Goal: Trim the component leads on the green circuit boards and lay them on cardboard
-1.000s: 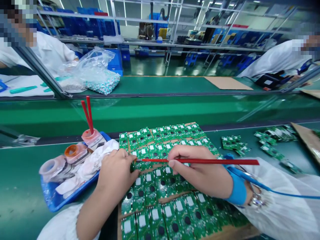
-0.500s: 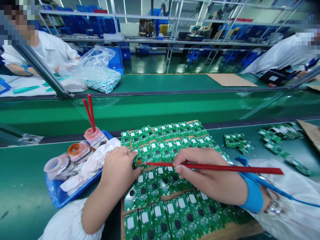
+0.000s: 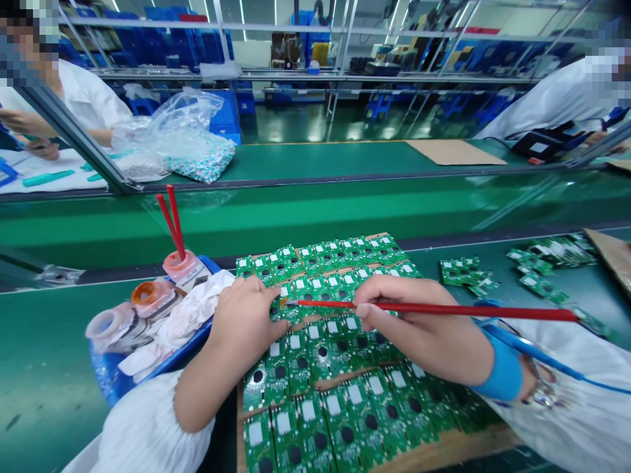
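Resting left hand (image 3: 245, 322) on green PCB panel (image 3: 320, 348), fingers apart; pinching red applicator stick (image 3: 444, 310) in right hand (image 3: 419, 325), tip just beside left fingertips (image 3: 270, 303); blue tray (image 3: 111, 387) at panel's left edge

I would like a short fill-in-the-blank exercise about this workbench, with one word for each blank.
The right hand holds a thin ____ stick above the green circuit boards.
The left hand rests on the boards beside a ____ tray.
A blue cord runs from the strap on the ____ wrist.

Missing words: red; blue; right.
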### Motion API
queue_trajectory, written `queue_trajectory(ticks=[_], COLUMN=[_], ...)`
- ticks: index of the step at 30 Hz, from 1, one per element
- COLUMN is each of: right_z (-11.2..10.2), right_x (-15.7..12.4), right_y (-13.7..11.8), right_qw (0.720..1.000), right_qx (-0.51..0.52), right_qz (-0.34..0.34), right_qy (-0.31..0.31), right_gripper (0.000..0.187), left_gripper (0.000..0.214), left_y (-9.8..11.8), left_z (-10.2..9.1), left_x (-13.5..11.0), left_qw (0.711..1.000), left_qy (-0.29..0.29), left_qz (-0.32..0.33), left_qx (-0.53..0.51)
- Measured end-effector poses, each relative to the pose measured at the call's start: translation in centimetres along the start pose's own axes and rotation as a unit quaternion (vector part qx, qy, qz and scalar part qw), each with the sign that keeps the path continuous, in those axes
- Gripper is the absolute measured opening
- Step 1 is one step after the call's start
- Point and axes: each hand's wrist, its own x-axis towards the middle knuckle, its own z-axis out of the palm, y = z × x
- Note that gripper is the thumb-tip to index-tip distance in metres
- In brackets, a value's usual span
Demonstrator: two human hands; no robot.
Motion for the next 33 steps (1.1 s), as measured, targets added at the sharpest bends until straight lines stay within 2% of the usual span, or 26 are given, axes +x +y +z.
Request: queue_trajectory(ticks=[8,21,28,33], right_z=[-0.2,-2.5,-1.4,-1.4], right_x=[-0.8,-1.3,-1.0,-1.5], right_y=[0.4,1.0,1.2,1.2], right_qw=[0.999,0.999,0.998,0.998], right_qx=[-0.016,-0.03,-0.043,-0.052], right_qz=[-0.005,0.04,0.031,0.026], right_qy=[-0.042,0.018,0.019,-0.017], right_gripper=[0.02,0.021,0.02,0.021], left_gripper=[0.041,0.045,0.05,0.049], left_y=[0.6,1.0,2.4,2.9], left_z=[0.1,-0.6,-0.5,-0.3], left_x=[0.9,1.1,2.2,2.9], left_qw=[1.0,0.999,0.999,0.999], left_qy=[-0.018,-0.026,-0.028,-0.037], left_qz=[0.019,0.021,0.032,0.037], left_qx=[0.009,0.018,0.014,0.011])
